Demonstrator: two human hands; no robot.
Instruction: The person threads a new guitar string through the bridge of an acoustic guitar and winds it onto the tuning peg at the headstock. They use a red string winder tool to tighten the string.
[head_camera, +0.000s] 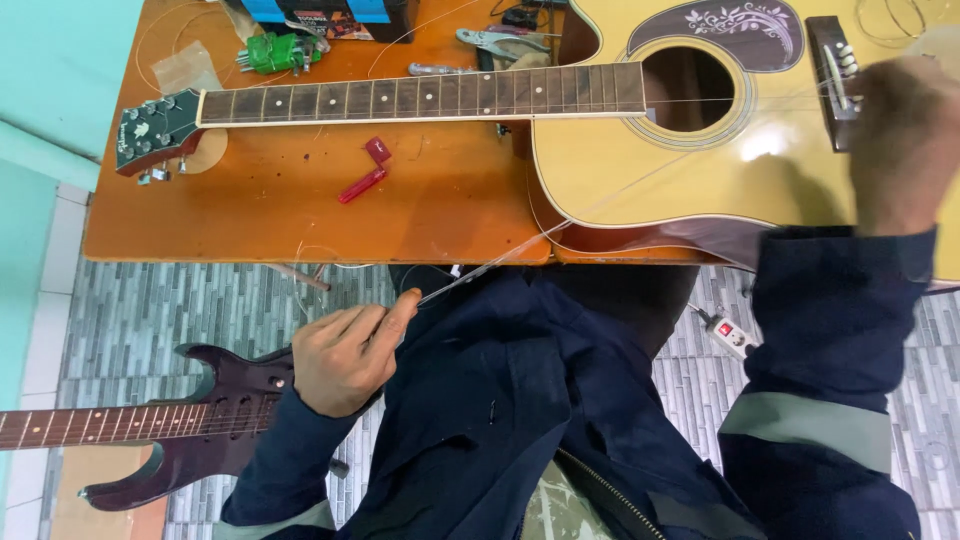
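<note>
Orange table (300, 215) under acoustic guitar (680, 170), neck leftward; left hand (345, 355) pinching string (500, 258), right hand (905, 140) blurred, grip unclear.

The light is bright and even. A white shine sits on the yellow guitar (700, 170). The right hand (905, 140) looks blurry.

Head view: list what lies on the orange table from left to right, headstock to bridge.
Guitar headstock → green hex key set → red string winder → pliers → sound hole → bridge → right hand, blurred over the bridge end.
</note>
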